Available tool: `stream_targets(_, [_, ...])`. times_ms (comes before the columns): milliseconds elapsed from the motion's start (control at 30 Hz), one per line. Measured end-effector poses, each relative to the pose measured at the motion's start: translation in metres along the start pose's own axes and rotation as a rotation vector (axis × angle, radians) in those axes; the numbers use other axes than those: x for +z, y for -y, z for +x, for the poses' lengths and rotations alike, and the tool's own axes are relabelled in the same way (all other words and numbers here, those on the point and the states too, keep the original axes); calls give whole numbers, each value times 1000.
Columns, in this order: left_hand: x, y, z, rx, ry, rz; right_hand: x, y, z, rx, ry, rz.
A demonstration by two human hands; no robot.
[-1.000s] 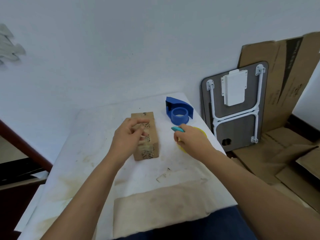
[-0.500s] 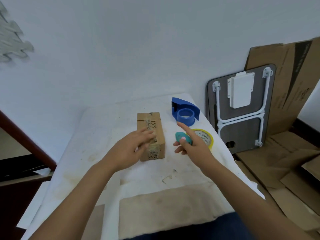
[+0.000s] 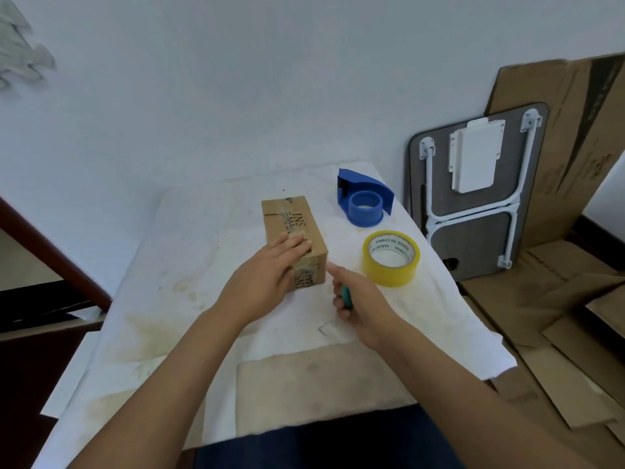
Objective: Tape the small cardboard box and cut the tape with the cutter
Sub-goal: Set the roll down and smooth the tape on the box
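Observation:
A small cardboard box [image 3: 291, 221] with clear tape along its top lies on the white-covered table [image 3: 189, 252]. My left hand [image 3: 267, 275] rests flat on the box's near top edge, fingers pressing the tape. My right hand [image 3: 358, 299] is closed around a teal cutter [image 3: 346, 297], with the index finger pointing at the box's near right corner. A yellow tape roll [image 3: 391, 258] lies flat on the table to the right of the box, apart from both hands.
A blue tape dispenser [image 3: 364, 202] stands behind the tape roll. A folded grey table [image 3: 473, 194] and flattened cardboard sheets [image 3: 575, 299] lean and lie to the right. The table's right edge runs close to the roll. A small tape scrap [image 3: 326, 330] lies near my right hand.
My right hand drew back from the tape roll toward the box's near right corner, carrying the cutter. My left hand slid further onto the box top.

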State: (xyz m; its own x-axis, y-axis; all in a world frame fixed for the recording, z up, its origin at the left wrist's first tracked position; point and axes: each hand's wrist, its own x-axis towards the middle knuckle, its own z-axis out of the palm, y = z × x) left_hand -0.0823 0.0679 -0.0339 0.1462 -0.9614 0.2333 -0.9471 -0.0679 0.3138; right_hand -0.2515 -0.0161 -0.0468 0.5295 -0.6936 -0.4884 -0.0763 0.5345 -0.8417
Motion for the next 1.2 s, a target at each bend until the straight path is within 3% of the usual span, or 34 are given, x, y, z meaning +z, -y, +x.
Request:
stream_targets(133, [0, 3, -2, -2, -3, -22, 11, -8, 0, 115, -11, 90])
stream_targets(633, [-3, 6, -3, -34, 2, -67, 39, -13, 10, -141, -157, -219])
stream_targets(1200, [-13, 0, 0, -125, 95, -71, 29, -21, 7, -225, -148, -197])
